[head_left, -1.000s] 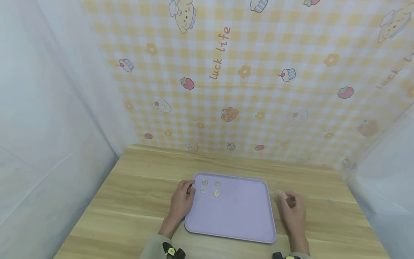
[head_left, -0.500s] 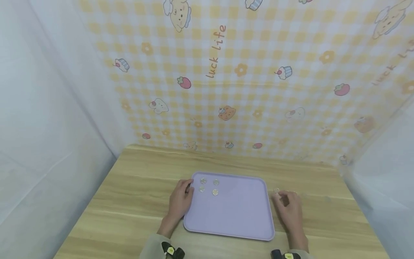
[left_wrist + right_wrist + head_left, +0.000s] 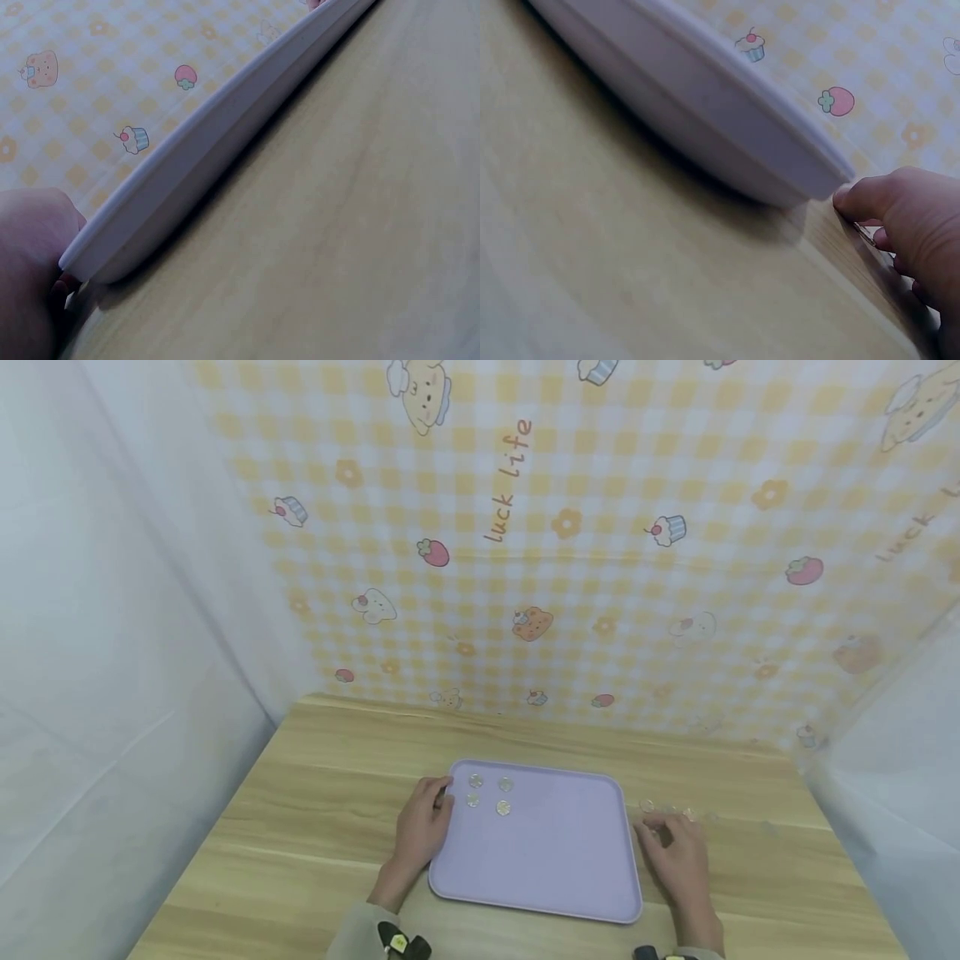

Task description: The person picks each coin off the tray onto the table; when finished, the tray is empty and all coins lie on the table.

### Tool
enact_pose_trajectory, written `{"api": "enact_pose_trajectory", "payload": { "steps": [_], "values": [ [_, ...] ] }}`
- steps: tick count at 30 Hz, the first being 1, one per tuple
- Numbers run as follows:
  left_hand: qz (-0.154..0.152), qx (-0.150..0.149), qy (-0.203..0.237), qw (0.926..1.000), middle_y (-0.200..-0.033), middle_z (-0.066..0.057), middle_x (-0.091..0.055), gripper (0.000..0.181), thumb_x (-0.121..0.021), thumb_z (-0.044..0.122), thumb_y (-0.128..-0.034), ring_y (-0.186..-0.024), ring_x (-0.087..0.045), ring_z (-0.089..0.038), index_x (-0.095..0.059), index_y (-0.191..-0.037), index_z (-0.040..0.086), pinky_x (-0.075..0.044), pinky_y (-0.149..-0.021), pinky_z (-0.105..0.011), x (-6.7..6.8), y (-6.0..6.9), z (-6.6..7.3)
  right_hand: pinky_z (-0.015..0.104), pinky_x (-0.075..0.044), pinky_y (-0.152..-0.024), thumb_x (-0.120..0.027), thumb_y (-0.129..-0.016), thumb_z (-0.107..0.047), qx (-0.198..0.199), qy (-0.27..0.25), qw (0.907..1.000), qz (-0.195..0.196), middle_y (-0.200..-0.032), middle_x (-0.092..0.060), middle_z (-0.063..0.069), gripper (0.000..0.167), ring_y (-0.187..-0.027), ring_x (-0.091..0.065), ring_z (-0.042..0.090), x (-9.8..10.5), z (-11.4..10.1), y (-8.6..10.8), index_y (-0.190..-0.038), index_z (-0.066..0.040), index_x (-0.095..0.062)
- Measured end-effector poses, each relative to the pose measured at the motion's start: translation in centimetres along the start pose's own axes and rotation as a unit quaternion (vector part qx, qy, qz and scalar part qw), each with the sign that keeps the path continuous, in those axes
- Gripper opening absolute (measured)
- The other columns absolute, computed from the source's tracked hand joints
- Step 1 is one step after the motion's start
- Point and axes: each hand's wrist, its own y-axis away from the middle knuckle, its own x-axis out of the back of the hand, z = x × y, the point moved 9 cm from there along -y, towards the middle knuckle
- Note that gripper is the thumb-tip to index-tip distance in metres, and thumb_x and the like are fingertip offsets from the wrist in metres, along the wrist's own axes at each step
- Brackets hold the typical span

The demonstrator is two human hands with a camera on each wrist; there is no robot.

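On my feed, the left hand (image 3: 422,827) grips the left rim of the lilac tray (image 3: 555,852), its fingers bent around the edge. Inside, toward the far left corner, four small shiny discs (image 3: 503,808) lie in two rough rows of two; I count these as placed. Just off the tray's right edge, well apart from the other, the right hand (image 3: 678,852) is low over the tabletop (image 3: 772,885), thumb and fingers curled close; I can't tell whether they pinch anything. Past its fingers, loose discs (image 3: 647,806) lie outside the tray, so I judge the job part done.
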Motion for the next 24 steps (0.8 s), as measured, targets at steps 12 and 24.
{"api": "enact_pose_trajectory", "payload": {
  "steps": [12, 24],
  "values": [
    [0.0, 0.003, 0.002, 1.0, -0.117, -0.006, -0.065, 0.031, -0.064, 0.015, -0.0954, -0.096, -0.067, -0.018, -0.066, -0.126, 0.008, -0.056, -0.081, -0.038, 0.02, 0.04, -0.06, 0.036, -0.034, -0.084, -0.082, -0.079, -0.01, 0.015, 0.013, 0.9998, 0.008, -0.094, -0.072, 0.015, 0.014, -0.09, -0.056, 0.028, 0.1, -0.3, -0.01, -0.086, -0.004, -0.072],
    [-0.008, 0.008, -0.001, 0.9999, -0.119, -0.006, -0.065, 0.031, -0.063, 0.017, -0.0962, -0.097, -0.067, -0.017, -0.066, -0.126, 0.009, -0.056, -0.081, -0.037, -0.16, 0.02, -0.28, 0.042, -0.038, -0.09, -0.078, -0.085, -0.016, -0.032, 0.008, 0.9994, -0.015, -0.101, -0.071, 0.014, 0.015, -0.099, -0.055, 0.026, -0.21, 0.62, -0.08, -0.093, -0.005, -0.072]
  ]
}}
